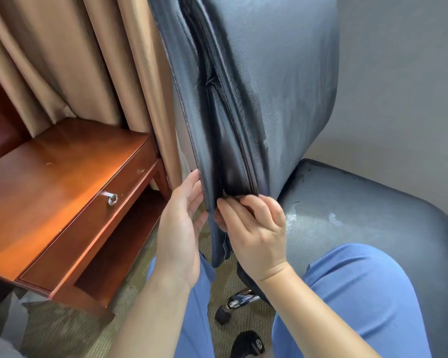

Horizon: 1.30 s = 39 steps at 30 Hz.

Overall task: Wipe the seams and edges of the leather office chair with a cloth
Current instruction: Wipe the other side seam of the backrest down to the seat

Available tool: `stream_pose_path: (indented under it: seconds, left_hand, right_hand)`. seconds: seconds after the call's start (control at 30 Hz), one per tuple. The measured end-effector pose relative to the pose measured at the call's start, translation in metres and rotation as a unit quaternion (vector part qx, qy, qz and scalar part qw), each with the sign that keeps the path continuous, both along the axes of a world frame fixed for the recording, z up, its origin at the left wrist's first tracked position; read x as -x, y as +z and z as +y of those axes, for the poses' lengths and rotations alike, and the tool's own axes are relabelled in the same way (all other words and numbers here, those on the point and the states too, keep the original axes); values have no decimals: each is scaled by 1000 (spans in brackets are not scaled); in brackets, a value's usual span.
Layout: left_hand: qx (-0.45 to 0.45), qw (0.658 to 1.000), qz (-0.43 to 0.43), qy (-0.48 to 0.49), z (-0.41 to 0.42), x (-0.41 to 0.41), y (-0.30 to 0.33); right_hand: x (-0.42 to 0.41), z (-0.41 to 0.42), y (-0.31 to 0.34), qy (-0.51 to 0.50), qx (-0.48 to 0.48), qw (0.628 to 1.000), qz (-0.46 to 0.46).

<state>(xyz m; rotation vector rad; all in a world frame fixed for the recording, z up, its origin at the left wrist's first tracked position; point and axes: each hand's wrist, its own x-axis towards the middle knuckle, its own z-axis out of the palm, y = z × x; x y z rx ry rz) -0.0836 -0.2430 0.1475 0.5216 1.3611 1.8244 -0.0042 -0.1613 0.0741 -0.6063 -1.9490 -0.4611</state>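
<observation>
The dark blue-grey leather office chair stands side-on close in front of me, its backrest upright and its worn seat to the right. A deep seam fold runs down the backrest's side edge. My left hand grips the rear leather flap at the bottom of that edge, thumb in front. My right hand is curled at the lower end of the fold, fingertips pinching into it. Something small and brownish shows under those fingertips; I cannot tell whether it is a cloth.
A reddish wooden desk with a ring-pull drawer stands at the left, tan curtains behind it. My blue-trousered knee rests by the seat. The chrome chair base and black castors sit on carpet below. Grey fabric lies bottom left.
</observation>
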Motion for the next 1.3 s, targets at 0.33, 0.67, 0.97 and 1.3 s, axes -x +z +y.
stream_pose_path:
  seconds: [0.33, 0.67, 0.97, 1.3]
  left_hand:
    - [22, 1000, -4, 11, 4, 5, -6]
    - [10, 1000, 0, -1, 1, 3, -4]
    - [2, 1000, -9, -9, 1, 4, -5]
    - [4, 1000, -4, -5, 2, 3, -2]
  right_hand:
    - [18, 6, 88, 18, -62, 988, 143]
    - [11, 0, 17, -16, -14, 1000, 21]
    - [16, -3, 56, 129, 8, 982, 136]
    - [11, -10, 14, -46, 3, 998, 44]
